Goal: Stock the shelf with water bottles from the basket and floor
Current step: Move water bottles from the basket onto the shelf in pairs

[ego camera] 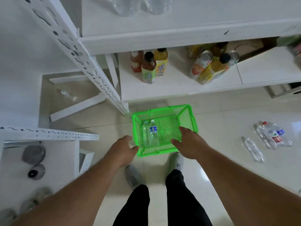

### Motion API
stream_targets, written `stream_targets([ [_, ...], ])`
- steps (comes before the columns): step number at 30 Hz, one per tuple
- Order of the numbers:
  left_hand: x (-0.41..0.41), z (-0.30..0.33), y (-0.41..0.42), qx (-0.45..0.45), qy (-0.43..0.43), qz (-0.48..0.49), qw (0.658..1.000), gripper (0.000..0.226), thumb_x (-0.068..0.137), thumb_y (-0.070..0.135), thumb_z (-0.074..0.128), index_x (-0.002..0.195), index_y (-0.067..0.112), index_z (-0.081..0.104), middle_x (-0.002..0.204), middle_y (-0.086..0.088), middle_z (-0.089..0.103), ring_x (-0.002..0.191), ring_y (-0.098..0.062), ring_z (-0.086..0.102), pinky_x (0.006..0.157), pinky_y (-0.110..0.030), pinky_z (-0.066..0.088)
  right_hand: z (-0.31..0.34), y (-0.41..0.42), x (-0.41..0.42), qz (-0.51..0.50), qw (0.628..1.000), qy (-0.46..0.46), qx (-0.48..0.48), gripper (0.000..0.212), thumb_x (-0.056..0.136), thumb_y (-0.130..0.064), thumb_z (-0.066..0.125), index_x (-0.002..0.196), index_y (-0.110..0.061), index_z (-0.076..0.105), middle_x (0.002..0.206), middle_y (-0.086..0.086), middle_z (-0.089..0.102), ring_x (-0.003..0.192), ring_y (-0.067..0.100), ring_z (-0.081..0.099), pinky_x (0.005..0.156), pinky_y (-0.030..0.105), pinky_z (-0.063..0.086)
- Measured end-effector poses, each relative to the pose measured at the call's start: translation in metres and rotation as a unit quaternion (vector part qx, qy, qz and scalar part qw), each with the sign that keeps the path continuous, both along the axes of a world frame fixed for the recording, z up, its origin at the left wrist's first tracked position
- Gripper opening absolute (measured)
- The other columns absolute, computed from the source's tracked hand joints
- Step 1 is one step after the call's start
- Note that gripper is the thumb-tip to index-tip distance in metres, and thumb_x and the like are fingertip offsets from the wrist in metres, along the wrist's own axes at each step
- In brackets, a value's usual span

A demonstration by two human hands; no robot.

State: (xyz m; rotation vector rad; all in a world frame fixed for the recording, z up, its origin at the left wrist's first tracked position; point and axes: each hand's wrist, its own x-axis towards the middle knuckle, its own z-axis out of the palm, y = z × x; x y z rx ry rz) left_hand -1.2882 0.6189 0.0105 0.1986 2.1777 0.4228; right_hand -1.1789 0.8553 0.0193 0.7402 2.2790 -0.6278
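Two water bottles are seen lying in the green basket [164, 128], which sits on the floor [228, 160] just in front of the white shelf [179, 88]. The bottles lie side by side and touching, in the left part of the basket. One is a bare clear bottle [146, 136]. The other is a bottle with a blue label [154, 132]. Their long sides run away from the person, with the caps pointed at the shelf and the bottoms near the feet.

Both hands are held out above the basket, and nothing is gripped in either one. The left hand [123, 150] is open with loose fingers, by the near left corner of the basket. Whether that corner is touched cannot be told. The right hand [189, 141] is open too, with fingers spread over the right side of the basket. The bottles lie between the two hands, a little ahead of them. The left hand looks nearer to the bottles, so the bare bottle could likely be reached by it first.

More water bottles are seen on the floor to the right, well apart from the basket. One clear bottle [253, 150] lies alone. A small heap of bottles [273, 135] lies just past it, maybe three, but the count cannot be told for sure. One more clear bottle [68, 95] lies on the floor far to the left, behind the shelf post.

Some clear bottles [141, 5] are already seen on the upper shelf, blurred. Coloured drink bottles [149, 67] stand on the lower shelf.
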Motion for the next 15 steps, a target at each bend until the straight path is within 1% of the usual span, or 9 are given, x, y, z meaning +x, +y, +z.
stream_targets([
  [3,0.000,-0.065,0.022,0.035,-0.010,0.073,0.997,0.056,0.088,0.033,0.068,0.138,0.013,0.050,0.138,-0.008,0.057,0.120,-0.023,0.057,0.100,-0.030,0.043,-0.068,0.005,-0.019,-0.007,1.000,0.014,-0.014,0.074,0.097,-0.050,0.049,0.156,-0.013,0.025,0.157,0.009,0.037,0.141,0.028,0.039,0.111,0.036,0.034],
  [5,0.003,-0.122,0.036,0.044,-0.012,0.106,0.993,0.052,0.088,0.027,0.068,0.135,0.011,0.052,0.134,-0.011,0.060,0.116,-0.024,0.060,0.099,-0.032,0.046,-0.127,0.009,-0.027,0.006,0.999,0.025,-0.020,0.065,0.099,-0.041,0.047,0.156,-0.017,0.026,0.159,0.008,0.034,0.141,0.028,0.039,0.112,0.036,0.034],
  [7,0.007,-0.184,0.048,0.038,-0.011,0.111,0.993,0.049,0.087,0.025,0.067,0.132,0.010,0.054,0.129,-0.014,0.062,0.116,-0.027,0.060,0.098,-0.036,0.047,-0.193,0.011,-0.031,0.033,0.999,0.031,-0.025,0.059,0.100,-0.030,0.045,0.156,-0.021,0.026,0.163,0.006,0.026,0.142,0.029,0.039,0.112,0.037,0.037],
  [8,0.009,-0.215,0.053,0.033,-0.009,0.109,0.993,0.049,0.087,0.025,0.067,0.131,0.010,0.055,0.128,-0.015,0.062,0.116,-0.028,0.060,0.098,-0.035,0.048,-0.226,0.012,-0.032,0.045,0.998,0.025,-0.028,0.059,0.100,-0.026,0.044,0.156,-0.022,0.026,0.164,0.005,0.022,0.143,0.029,0.038,0.113,0.038,0.037],
  [10,0.011,-0.276,0.064,0.022,-0.007,0.104,0.994,0.051,0.087,0.027,0.065,0.133,0.009,0.053,0.130,-0.015,0.061,0.117,-0.029,0.059,0.096,-0.030,0.046,-0.291,0.013,-0.033,0.079,0.996,0.002,-0.032,0.058,0.099,-0.022,0.044,0.155,-0.016,0.030,0.165,0.006,0.019,0.146,0.028,0.031,0.114,0.037,0.035],
  [12,0.012,-0.335,0.074,0.007,-0.006,0.102,0.995,0.056,0.088,0.030,0.064,0.137,0.010,0.050,0.135,-0.016,0.058,0.118,-0.030,0.059,0.095,-0.031,0.045,-0.352,0.013,-0.036,0.119,0.992,-0.015,-0.028,0.053,0.099,-0.019,0.044,0.151,-0.010,0.038,0.165,0.006,0.020,0.148,0.027,0.028,0.113,0.036,0.033],
  [13,0.011,-0.363,0.078,0.000,-0.008,0.104,0.994,0.057,0.088,0.031,0.063,0.139,0.010,0.048,0.137,-0.016,0.056,0.118,-0.031,0.059,0.096,-0.032,0.045,-0.382,0.014,-0.040,0.113,0.993,-0.021,-0.032,0.053,0.099,-0.020,0.045,0.151,-0.011,0.039,0.164,0.007,0.020,0.147,0.027,0.029,0.113,0.036,0.033],
  [15,0.009,-0.416,0.087,-0.011,-0.011,0.115,0.993,0.059,0.089,0.030,0.061,0.142,0.009,0.044,0.143,-0.017,0.051,0.119,-0.033,0.058,0.098,-0.034,0.046,-0.437,0.016,-0.049,0.050,0.997,-0.032,-0.057,0.055,0.099,-0.024,0.046,0.153,-0.014,0.034,0.161,0.012,0.028,0.143,0.028,0.037,0.114,0.035,0.034],
])
